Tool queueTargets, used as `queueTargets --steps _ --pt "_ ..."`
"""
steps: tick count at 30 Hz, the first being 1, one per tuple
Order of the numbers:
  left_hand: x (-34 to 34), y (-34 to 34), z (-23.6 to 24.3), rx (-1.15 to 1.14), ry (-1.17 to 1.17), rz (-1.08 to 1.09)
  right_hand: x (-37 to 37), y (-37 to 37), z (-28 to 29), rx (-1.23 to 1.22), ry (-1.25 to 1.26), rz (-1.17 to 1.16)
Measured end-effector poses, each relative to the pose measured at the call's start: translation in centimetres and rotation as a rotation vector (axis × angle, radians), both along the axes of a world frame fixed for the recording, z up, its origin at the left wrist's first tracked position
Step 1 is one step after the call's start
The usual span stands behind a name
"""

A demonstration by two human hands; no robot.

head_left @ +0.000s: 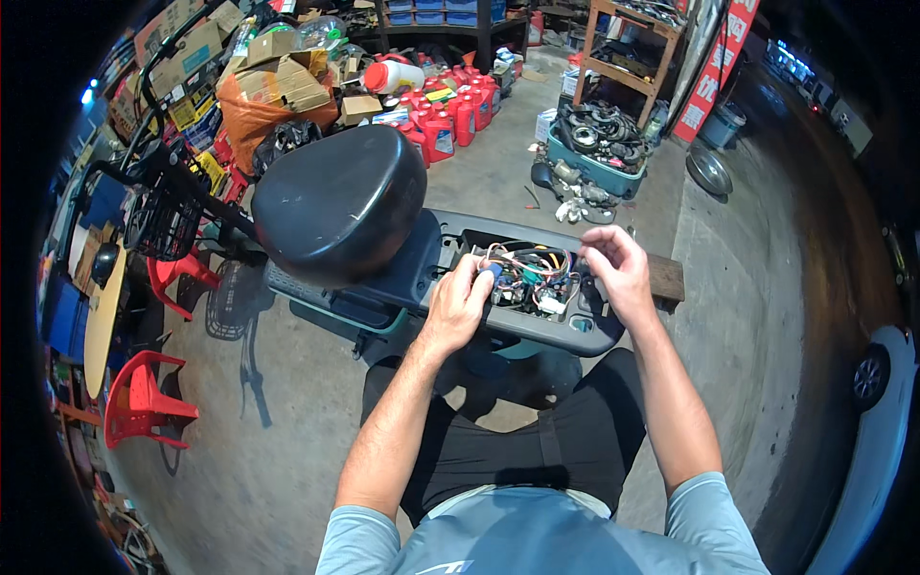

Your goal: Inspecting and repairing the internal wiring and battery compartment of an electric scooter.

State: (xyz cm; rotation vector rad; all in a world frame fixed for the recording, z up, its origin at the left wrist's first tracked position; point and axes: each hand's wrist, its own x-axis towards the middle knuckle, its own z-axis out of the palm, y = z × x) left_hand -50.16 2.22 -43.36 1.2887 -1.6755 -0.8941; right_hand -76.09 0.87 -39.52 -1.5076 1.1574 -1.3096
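An electric scooter stands across in front of me, its dark seat tipped up to the left. Inside the open compartment lies a tangle of coloured wires, with a white connector near the front. My left hand is closed at the compartment's left side, thumb and fingers around a small blue connector among the wires. Above the right end of the compartment, my right hand has its thumb and fingers curled together. Whatever may be between those fingertips is too small to make out.
Red bottles crowd the floor behind the scooter, beside cardboard boxes. A teal tub of metal parts sits at the far right. Red plastic chairs are at left. A wooden block lies beyond my right hand.
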Motion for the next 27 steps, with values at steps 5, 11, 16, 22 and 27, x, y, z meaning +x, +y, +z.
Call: queueTargets --steps 5,11,16,22,27 --pt "-0.1 -0.2 -0.1 -0.060 -0.036 -0.008 0.8 4.5 1.4 -0.088 0.454 0.027" --pt "-0.2 -0.2 -0.5 -0.075 -0.009 0.001 3.0 5.9 0.4 -0.219 0.874 0.069" --pt "0.1 -0.2 -0.6 -0.080 -0.008 -0.018 3.2 3.1 -0.5 -0.213 0.623 0.002" --pt "0.1 -0.2 -0.6 -0.114 -0.073 -0.035 2.9 1.6 -1.2 -0.037 0.433 -0.057" --pt "0.1 -0.2 -0.6 -0.135 -0.045 -0.038 2.6 1.9 -1.6 -0.039 0.382 -0.033"
